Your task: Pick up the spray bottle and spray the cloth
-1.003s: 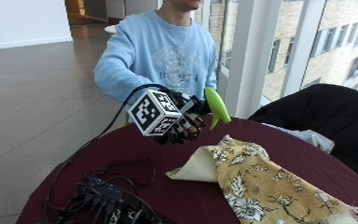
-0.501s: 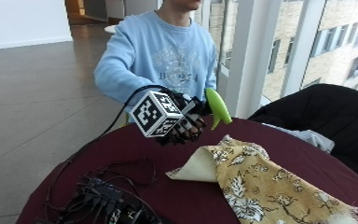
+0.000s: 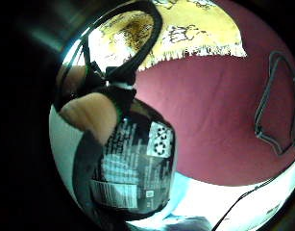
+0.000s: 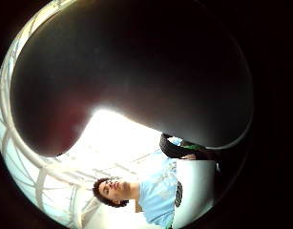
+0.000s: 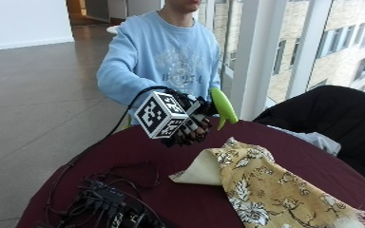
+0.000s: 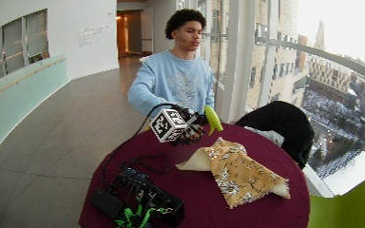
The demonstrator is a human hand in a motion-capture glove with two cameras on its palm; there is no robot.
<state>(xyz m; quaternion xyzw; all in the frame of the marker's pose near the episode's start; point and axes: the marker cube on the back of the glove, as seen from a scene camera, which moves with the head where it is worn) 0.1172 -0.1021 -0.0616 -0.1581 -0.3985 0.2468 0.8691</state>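
Note:
In the outside view my gloved right hand [image 5: 192, 124] grips a spray bottle [image 5: 223, 107] with a bright green head, held in the air above the table's far side. The green nozzle points down toward the folded yellow floral cloth [image 5: 264, 185], which lies on the dark red round table [image 5: 132, 152]. The bottle is apart from the cloth, a little behind and above its folded-up corner. In the little finger side palm view the bottle's black-labelled body [image 3: 132, 163] sits against the palm with a fingertip [image 3: 89, 113] curled on it, and the cloth [image 3: 185, 24] lies beyond.
A heap of black electronics and cables [image 5: 106, 204] sits at the table's near left edge. A dark jacket [image 6: 283, 126] hangs over a chair at the right, and a green chair [image 6: 353, 204] stands nearer. A cable loop [image 3: 276, 115] lies on the tabletop.

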